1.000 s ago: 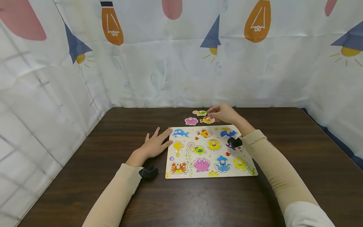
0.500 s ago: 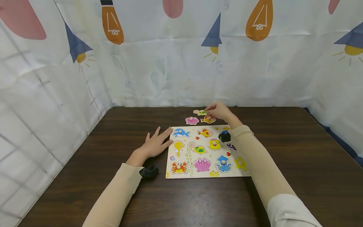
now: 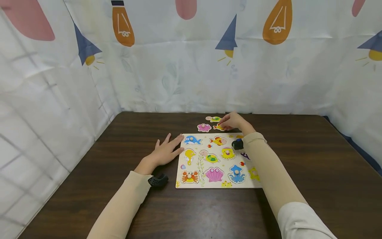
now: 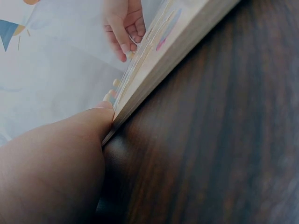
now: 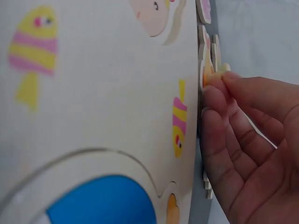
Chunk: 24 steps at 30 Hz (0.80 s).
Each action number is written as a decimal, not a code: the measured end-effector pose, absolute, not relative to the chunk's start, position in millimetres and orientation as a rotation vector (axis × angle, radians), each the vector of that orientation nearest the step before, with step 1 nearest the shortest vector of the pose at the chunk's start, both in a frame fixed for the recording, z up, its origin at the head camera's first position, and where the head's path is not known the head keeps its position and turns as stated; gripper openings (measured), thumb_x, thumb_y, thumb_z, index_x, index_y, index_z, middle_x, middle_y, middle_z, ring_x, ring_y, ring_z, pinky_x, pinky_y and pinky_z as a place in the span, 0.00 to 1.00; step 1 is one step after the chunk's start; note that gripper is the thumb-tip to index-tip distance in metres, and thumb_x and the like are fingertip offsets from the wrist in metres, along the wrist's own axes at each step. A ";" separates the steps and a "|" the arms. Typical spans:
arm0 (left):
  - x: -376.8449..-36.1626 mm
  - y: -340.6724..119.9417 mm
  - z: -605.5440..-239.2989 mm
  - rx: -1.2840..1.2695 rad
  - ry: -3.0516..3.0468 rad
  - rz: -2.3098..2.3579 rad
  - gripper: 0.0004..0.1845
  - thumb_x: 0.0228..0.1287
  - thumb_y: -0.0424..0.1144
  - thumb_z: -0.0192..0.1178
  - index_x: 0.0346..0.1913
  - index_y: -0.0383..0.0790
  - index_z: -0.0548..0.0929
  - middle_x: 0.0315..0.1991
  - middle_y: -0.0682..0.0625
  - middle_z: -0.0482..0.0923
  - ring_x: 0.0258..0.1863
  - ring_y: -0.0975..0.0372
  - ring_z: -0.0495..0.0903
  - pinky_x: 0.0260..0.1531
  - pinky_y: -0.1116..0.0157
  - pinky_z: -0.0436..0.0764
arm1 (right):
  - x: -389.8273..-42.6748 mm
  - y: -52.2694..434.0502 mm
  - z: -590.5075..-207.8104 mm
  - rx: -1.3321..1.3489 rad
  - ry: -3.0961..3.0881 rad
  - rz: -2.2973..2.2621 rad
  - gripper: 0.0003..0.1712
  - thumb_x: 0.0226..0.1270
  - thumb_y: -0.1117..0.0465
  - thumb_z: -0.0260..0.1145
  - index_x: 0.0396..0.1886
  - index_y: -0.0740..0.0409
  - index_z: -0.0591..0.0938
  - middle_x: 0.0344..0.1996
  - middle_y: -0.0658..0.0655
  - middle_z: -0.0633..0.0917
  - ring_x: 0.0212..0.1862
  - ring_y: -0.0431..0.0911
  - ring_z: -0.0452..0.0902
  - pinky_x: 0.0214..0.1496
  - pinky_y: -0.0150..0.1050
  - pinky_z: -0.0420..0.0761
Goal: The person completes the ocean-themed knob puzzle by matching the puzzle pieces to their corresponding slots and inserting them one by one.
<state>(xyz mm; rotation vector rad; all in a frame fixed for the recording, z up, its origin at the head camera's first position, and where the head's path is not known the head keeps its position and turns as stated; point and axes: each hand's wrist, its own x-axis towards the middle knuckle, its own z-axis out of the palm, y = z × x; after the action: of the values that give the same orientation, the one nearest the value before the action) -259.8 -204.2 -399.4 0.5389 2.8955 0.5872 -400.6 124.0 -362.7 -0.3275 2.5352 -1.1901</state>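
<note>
From my remote seat, the board [image 3: 244, 185] reads pale cream, bearing a blue dolphin [image 3: 195, 140], yellow seahorse [image 3: 189, 155], orange-red crab [image 3: 186, 178], yellow octopus [image 3: 228, 156], blue squid [image 3: 236, 168] and pink scallop [image 3: 214, 176]. I see a pink shell piece [image 3: 204, 128], a red-and-yellow fish piece [image 3: 218, 127] and a turtle piece [image 3: 214, 119] in green and yellow with a pale pink head. My right-wrist feed shows small fish prints [image 5: 35, 44] banded pink and yellow. The tabletop [image 3: 313, 149] is dark brown with streaked grain, the sleeves [image 3: 122, 205] beige, the backdrop [image 3: 194, 79] white with orange bulbs [image 3: 271, 25], slate-blue lamps [image 3: 229, 36] and pink shapes [image 3: 186, 9].
</note>
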 end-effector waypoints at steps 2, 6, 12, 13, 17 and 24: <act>-260.3 -204.3 -400.6 0.538 2.894 0.585 0.37 0.81 0.59 0.46 0.84 0.52 0.50 0.83 0.50 0.45 0.81 0.44 0.35 0.69 0.30 0.31 | -401.0 123.9 -363.6 -0.327 2.538 -1.167 0.13 0.75 0.65 0.65 0.53 0.69 0.86 0.33 0.56 0.87 0.31 0.42 0.80 0.38 0.34 0.83; -260.5 -204.3 -399.8 0.526 2.899 0.593 0.37 0.80 0.59 0.46 0.84 0.52 0.51 0.83 0.50 0.46 0.81 0.44 0.35 0.69 0.30 0.31 | -402.3 120.6 -362.4 -0.305 2.562 -1.148 0.13 0.74 0.64 0.67 0.51 0.69 0.87 0.32 0.56 0.87 0.30 0.41 0.79 0.38 0.33 0.83; -260.7 -204.1 -398.1 0.538 2.902 0.599 0.37 0.80 0.59 0.46 0.84 0.51 0.51 0.83 0.49 0.46 0.81 0.43 0.35 0.69 0.30 0.32 | -401.0 117.1 -359.1 -0.265 2.602 -1.100 0.13 0.73 0.64 0.68 0.51 0.69 0.87 0.34 0.58 0.88 0.32 0.42 0.81 0.41 0.35 0.84; -260.8 -204.2 -398.4 0.537 2.901 0.599 0.37 0.80 0.59 0.46 0.84 0.51 0.51 0.83 0.49 0.46 0.81 0.43 0.35 0.69 0.30 0.32 | -400.9 116.7 -359.0 -0.262 2.610 -1.091 0.13 0.73 0.64 0.68 0.50 0.69 0.87 0.35 0.58 0.88 0.33 0.43 0.81 0.42 0.35 0.85; -261.8 -204.6 -399.5 0.532 2.894 0.607 0.37 0.81 0.59 0.46 0.84 0.51 0.51 0.83 0.50 0.46 0.81 0.44 0.35 0.69 0.30 0.31 | -401.8 115.6 -360.5 -0.253 2.632 -1.060 0.13 0.72 0.64 0.69 0.49 0.69 0.87 0.36 0.59 0.88 0.34 0.44 0.82 0.44 0.37 0.85; -262.1 -202.6 -400.2 0.553 2.889 0.608 0.37 0.81 0.58 0.46 0.84 0.50 0.51 0.83 0.49 0.46 0.81 0.43 0.35 0.69 0.30 0.31 | -407.5 117.3 -368.5 -0.226 2.650 -1.030 0.11 0.71 0.64 0.70 0.46 0.67 0.89 0.31 0.57 0.88 0.30 0.43 0.81 0.38 0.34 0.84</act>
<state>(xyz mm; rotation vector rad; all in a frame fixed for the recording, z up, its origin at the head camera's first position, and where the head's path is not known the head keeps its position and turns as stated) -262.1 -202.6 -400.2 0.5530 2.8892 0.6077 -407.5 117.3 -368.5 -0.2262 2.6502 -1.0303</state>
